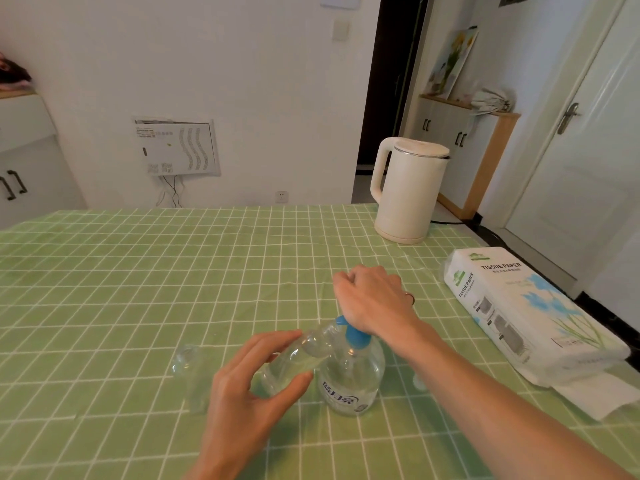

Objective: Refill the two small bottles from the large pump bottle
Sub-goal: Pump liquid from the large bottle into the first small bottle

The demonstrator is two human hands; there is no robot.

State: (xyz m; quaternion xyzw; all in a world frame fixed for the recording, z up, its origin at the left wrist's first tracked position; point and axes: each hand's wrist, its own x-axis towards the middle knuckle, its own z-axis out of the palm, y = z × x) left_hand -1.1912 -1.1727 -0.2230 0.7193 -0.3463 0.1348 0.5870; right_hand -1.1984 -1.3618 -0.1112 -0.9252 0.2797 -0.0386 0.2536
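Observation:
The large clear pump bottle (pixel 349 379) with a blue pump stands on the green checked tablecloth (pixel 138 289). My right hand (pixel 374 299) rests on top of the blue pump head, palm down, fingers curled over it. My left hand (pixel 249 386) grips a small clear bottle (pixel 294 358), tilted with its mouth under the blue spout. A second small clear bottle (pixel 190 372) stands upright to the left of my left hand, partly hidden behind it.
A cream electric kettle (pixel 405 192) stands at the table's far right with its cord running off the edge. A pack of tissue paper (pixel 519 306) lies at the right edge. A small clear thing (pixel 419 381) sits right of the pump bottle.

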